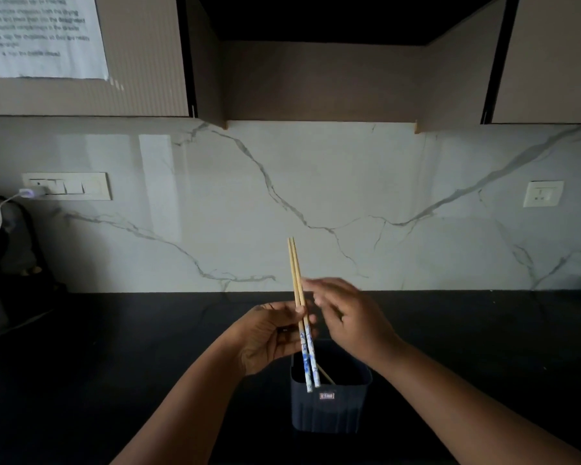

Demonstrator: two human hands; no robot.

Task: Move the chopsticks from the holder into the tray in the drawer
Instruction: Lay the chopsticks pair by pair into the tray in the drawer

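Observation:
A pair of wooden chopsticks point(296, 273) with blue-and-white patterned ends stands nearly upright above the counter, patterned ends down. My left hand point(269, 333) pinches them near the middle. My right hand point(349, 317) hovers just to their right with fingers spread, blurred and holding nothing. Below the hands sits a dark blue square holder point(329, 411) on the black counter; another thin stick point(326, 374) leans inside it. The drawer and its tray are out of view.
The black countertop point(114, 364) runs to a white marble backsplash. A dark appliance point(4, 263) with a white cable plugged into a switch panel point(67, 186) stands at far left. Wall cabinets hang overhead, one with a taped paper sheet point(44, 31). A socket point(543, 194) is at right.

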